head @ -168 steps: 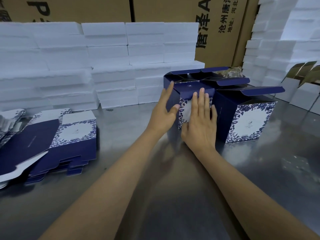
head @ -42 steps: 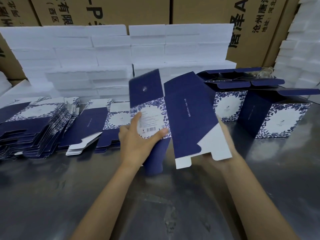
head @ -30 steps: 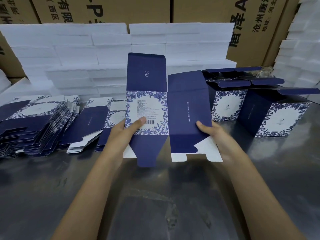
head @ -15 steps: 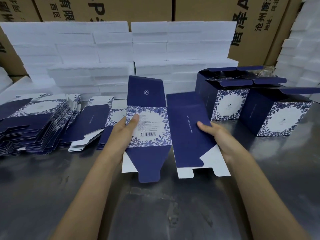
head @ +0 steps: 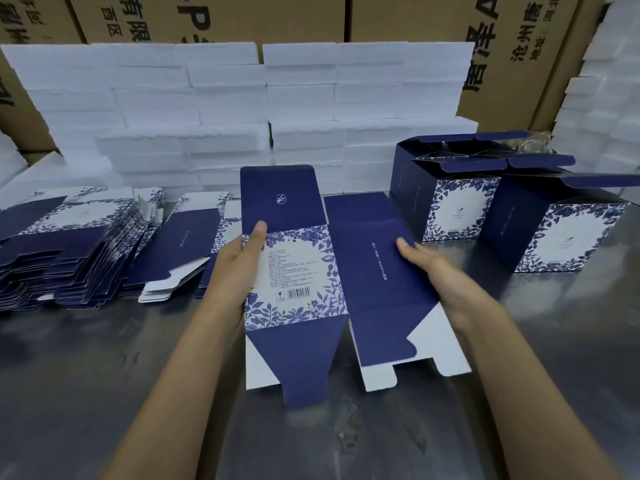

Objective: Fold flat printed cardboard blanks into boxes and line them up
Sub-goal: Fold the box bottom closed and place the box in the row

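Observation:
A flat navy cardboard blank [head: 367, 282] with a blue floral panel and a barcode lies low over the steel table [head: 104, 368] in front of me. My left hand [head: 239, 268] grips its left edge, thumb on the floral panel. My right hand [head: 436, 275] holds its right edge, fingers resting on the plain navy panel. Folded boxes [head: 453, 206] with open top flaps stand in a group at the right, another box [head: 568, 233] nearest. A stack of flat blanks [head: 59, 251] lies at the left, with a smaller pile [head: 180, 251] beside it.
White foam blocks [head: 242, 109] are stacked along the back and at the right. Brown shipping cartons [head: 415, 19] with printed characters stand behind them. Bare steel table shows in the foreground.
After pushing a folded box against the others, my hands took a flat blank from the left pile. Over the last second the blank has come down from upright toward the table.

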`<state>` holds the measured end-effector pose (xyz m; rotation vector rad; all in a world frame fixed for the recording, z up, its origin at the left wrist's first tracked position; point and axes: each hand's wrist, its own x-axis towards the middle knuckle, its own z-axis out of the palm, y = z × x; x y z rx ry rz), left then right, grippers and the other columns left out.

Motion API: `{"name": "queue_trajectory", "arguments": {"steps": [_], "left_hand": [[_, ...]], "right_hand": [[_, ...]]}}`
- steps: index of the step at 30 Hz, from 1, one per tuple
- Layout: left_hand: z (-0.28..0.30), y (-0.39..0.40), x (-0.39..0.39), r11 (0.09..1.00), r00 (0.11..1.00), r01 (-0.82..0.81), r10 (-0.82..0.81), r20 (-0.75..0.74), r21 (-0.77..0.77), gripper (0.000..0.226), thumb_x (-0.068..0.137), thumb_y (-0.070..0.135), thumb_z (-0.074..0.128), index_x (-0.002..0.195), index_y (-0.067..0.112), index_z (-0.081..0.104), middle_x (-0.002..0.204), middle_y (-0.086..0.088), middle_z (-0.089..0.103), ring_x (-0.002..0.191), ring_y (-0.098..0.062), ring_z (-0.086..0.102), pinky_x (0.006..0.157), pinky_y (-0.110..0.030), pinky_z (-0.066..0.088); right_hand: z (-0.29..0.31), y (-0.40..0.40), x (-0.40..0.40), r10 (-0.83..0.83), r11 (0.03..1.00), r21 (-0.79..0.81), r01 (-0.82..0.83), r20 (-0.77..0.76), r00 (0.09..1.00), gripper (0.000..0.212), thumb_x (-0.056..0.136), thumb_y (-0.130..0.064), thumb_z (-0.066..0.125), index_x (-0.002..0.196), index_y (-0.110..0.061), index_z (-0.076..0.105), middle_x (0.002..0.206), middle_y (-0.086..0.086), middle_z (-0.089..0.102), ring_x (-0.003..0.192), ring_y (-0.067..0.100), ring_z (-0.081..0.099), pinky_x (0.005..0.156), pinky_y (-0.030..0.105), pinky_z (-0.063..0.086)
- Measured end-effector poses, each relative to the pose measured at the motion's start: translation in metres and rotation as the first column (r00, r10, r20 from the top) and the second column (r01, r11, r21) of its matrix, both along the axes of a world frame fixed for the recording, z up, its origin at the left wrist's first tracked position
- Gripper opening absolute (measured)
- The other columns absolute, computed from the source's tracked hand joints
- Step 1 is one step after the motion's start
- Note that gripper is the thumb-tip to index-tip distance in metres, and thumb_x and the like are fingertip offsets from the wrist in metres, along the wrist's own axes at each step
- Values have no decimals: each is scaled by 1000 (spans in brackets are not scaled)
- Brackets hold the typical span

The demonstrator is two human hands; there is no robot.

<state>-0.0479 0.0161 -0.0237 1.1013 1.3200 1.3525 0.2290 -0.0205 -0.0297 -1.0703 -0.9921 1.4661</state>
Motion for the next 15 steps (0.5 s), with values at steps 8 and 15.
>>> {"name": "queue_trajectory", "arguments": {"steps": [8, 15], "left_hand": [[-9, 1, 13, 957, 957, 286, -283, 61, -47, 18, 90, 30, 74, 106, 26, 68, 89, 11, 78, 76, -8, 75, 59, -23, 57], [-9, -11, 28, 938, 938, 346, -346, 22, 5, 99, 61, 60, 83, 148, 34, 43, 140, 8, 59, 128, -11, 57, 114, -41, 40]], "right_hand": [[4, 6, 7, -283, 957, -72, 280, -31, 959, 38, 93, -46, 70, 122, -21, 72, 112, 5, 78, 95, 26, 77, 77, 41, 62], [6, -1, 19, -176, 983, -6, 184, -333, 926, 24, 87, -43, 72, 94, -22, 83, 95, 1, 78, 85, 22, 76, 75, 35, 61]]}}
